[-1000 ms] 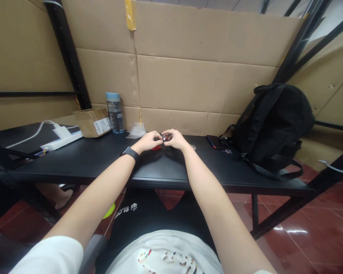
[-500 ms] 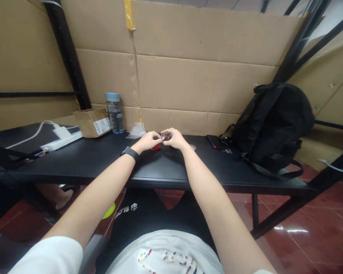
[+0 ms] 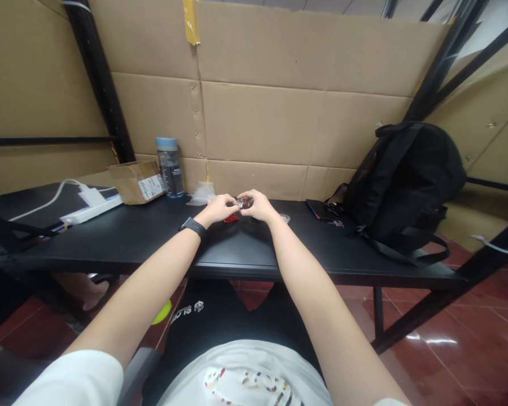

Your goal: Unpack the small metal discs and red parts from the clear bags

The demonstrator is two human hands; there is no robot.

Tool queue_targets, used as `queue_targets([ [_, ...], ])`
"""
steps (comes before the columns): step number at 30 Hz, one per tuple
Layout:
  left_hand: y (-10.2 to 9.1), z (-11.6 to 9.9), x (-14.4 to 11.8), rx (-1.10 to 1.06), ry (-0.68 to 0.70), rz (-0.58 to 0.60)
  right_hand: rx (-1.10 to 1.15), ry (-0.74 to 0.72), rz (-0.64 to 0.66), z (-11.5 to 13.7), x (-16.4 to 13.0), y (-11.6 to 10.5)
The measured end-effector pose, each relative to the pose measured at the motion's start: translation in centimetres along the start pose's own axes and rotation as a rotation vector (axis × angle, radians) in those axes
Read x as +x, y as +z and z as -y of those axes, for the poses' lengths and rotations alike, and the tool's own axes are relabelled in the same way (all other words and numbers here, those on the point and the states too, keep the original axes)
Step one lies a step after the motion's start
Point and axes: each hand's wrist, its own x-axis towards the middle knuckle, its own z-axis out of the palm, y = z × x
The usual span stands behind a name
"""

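Over the back of the black table, my left hand (image 3: 220,209) and my right hand (image 3: 257,205) meet, fingers pinched on one small shiny object (image 3: 240,203). It looks clear or silvery with a dark red part; the fingers hide much of it, so its kind is unclear. Just below my left fingertips, a bundle of red cord or wire (image 3: 231,218) lies on the table. A round clear item, perhaps a tape roll (image 3: 285,218), sits to the right of my right wrist, partly covered by it.
On the black table (image 3: 237,254) stand a cardboard box (image 3: 135,183), a water bottle (image 3: 170,169) and a power strip (image 3: 92,208) at left. Clear plastic bags (image 3: 202,194) lie behind my left hand. At right are a phone (image 3: 317,210), keys (image 3: 333,210) and a black backpack (image 3: 406,186).
The small shiny object has shifted very slightly between my fingertips. Both hands stay in nearly the same place, and everything else is unchanged.
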Motion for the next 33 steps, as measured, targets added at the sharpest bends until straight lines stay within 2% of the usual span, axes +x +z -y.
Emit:
queue_targets([
  [14,-0.4,-1.2,-0.3,0.084,-0.099,0.049,-0.026,-0.006,0.001,0.2,-0.1,0.1],
  [33,-0.8,-1.9,-0.5,0.056,-0.15,0.022,-0.024,0.001,0.037,0.7,-0.2,0.2],
])
